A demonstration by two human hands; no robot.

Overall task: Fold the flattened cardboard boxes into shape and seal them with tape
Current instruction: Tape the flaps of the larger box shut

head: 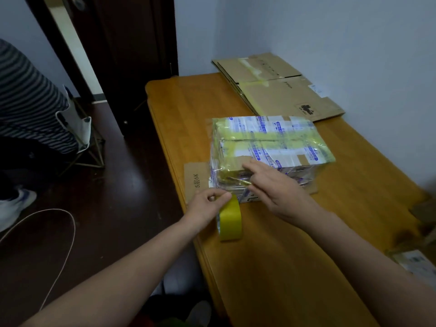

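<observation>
Now our left hand [207,201] pinches the top of the glossy yellow tape roll [230,220], which stands on edge on the smooth wooden table [283,256]. Our right hand [276,187] curls around a thin pointed tool [238,181] at the crinkly, tape-wrapped cardboard box [271,142] mid-table. Flattened cardboard [278,90] lies behind.

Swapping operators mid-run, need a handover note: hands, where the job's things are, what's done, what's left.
Left hand: pinches the tape at the yellow tape roll, near the table's left edge.
Right hand: holds what look like scissors, tips at the box's near-left corner.
Box: folded into shape, mid-table, top seam heavily taped. A cardboard flap lies flat on its left.
Flattened cardboard: at the far end by the wall, not yet folded.
Done: this box shaped, top sealed.
Left: probably cut the tape, press it down, then fold and seal the flat ones.
</observation>
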